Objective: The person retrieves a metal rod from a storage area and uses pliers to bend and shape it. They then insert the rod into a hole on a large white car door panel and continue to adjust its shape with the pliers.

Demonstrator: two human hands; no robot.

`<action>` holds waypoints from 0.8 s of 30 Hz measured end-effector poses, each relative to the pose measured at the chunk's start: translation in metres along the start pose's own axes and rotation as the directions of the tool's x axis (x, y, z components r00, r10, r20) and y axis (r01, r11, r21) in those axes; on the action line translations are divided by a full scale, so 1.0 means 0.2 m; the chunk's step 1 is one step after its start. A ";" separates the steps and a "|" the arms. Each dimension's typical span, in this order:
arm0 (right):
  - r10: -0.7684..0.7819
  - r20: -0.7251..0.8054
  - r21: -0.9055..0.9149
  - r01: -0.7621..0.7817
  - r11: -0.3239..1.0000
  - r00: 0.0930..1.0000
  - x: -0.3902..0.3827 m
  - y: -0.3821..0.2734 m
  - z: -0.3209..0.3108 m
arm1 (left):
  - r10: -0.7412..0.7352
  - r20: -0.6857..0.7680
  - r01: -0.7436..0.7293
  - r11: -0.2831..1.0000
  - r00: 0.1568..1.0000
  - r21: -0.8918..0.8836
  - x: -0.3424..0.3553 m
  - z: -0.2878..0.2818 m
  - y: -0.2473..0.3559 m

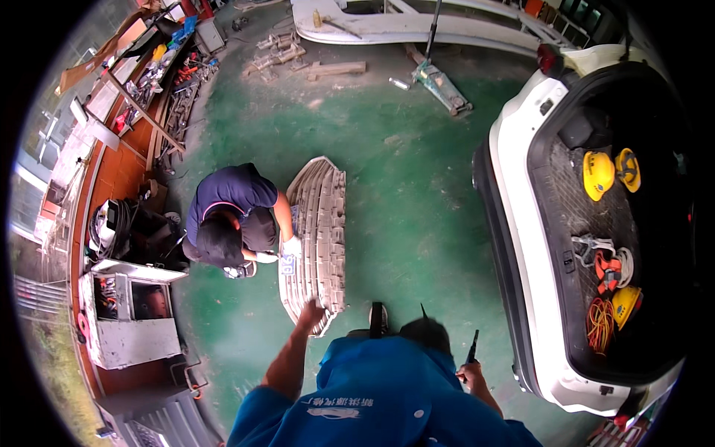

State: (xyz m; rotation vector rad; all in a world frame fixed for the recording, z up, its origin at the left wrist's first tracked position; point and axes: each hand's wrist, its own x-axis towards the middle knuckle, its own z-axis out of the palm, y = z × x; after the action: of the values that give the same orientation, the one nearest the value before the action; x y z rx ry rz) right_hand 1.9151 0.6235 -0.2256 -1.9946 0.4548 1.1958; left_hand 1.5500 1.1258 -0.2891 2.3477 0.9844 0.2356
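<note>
A long ribbed grey-white panel (324, 223) with pointed ends stands on the green floor in front of me, with a small blue-and-white patch (288, 264) on its left side. My left hand (311, 313) is closed at the panel's near end and appears to grip it. Down at my right side, my right hand (469, 372) is wrapped round a slim black tool (474, 346) pointing up; its exact kind does not show. Left of the panel crouches a co-worker (231, 205) in dark clothes, one white-gloved hand (293, 246) on the panel and the other close by it.
On the right a white car's open boot (506, 171) holds yellow helmets (598, 176) and an orange cord (600, 325). A floor jack (441, 86) stands at the back near a white frame (372, 30). Along the left are a white tool cabinet (138, 343) and cluttered shelves (153, 74).
</note>
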 end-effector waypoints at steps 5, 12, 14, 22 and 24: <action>-0.099 0.034 -0.332 0.104 0.937 0.995 0.26 -0.15 -0.03 | -0.083 -0.132 0.006 0.865 0.988 -0.502 1.25 -0.67 0.44; -0.002 0.130 -0.364 0.049 0.930 0.992 0.89 -1.31 0.38 | -0.391 0.183 0.428 0.862 0.902 -0.271 1.88 -0.21 0.05; -0.004 0.249 -0.351 0.094 0.932 0.968 1.10 -1.75 0.61 | -0.614 0.230 0.644 0.760 0.755 -0.083 1.67 -0.02 -0.26; -0.195 0.426 -0.479 0.403 0.780 0.884 2.08 -4.16 0.84 | -0.863 0.393 0.835 0.059 0.318 -0.547 2.03 -0.23 -0.03; -0.279 0.387 -0.444 0.443 0.779 0.879 2.28 -4.73 1.03 | -0.902 0.350 0.786 -0.019 0.253 -0.618 2.16 -0.24 -0.04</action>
State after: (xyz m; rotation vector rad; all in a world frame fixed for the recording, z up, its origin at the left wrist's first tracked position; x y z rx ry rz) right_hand 2.6161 1.4319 -0.2790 -2.1455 -0.4584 1.4328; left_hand 1.8361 1.4533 -0.2795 0.6451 1.8374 0.2197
